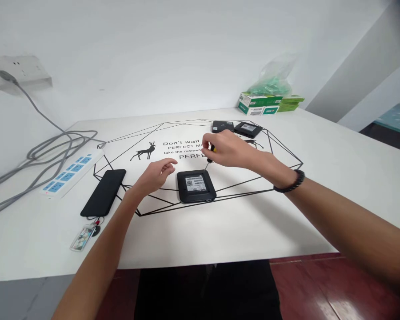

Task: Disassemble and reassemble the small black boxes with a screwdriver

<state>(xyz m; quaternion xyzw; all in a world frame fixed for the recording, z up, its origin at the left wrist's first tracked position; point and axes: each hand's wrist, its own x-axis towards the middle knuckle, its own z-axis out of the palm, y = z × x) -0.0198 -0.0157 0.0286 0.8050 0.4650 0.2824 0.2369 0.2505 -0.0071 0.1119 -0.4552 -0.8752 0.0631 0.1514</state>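
Leave the power strip [71, 172] and black slab [103, 193] where seen, left of the left hand [156, 174]. Find that hand half curled, holding nothing, apart from the case [196, 184] just to its right; best bring it in to brace the case's near left edge, clear of the tip. Note the screwdriver [210, 160] gripped in the closed fingers of the right hand [225, 149], slanting down to the case's far right corner; cannot tell whether seated. Better to stand it upright, press straight down, turn slowly. Leave alone the second case [223, 126] and third case [248, 129] beyond the right hand.
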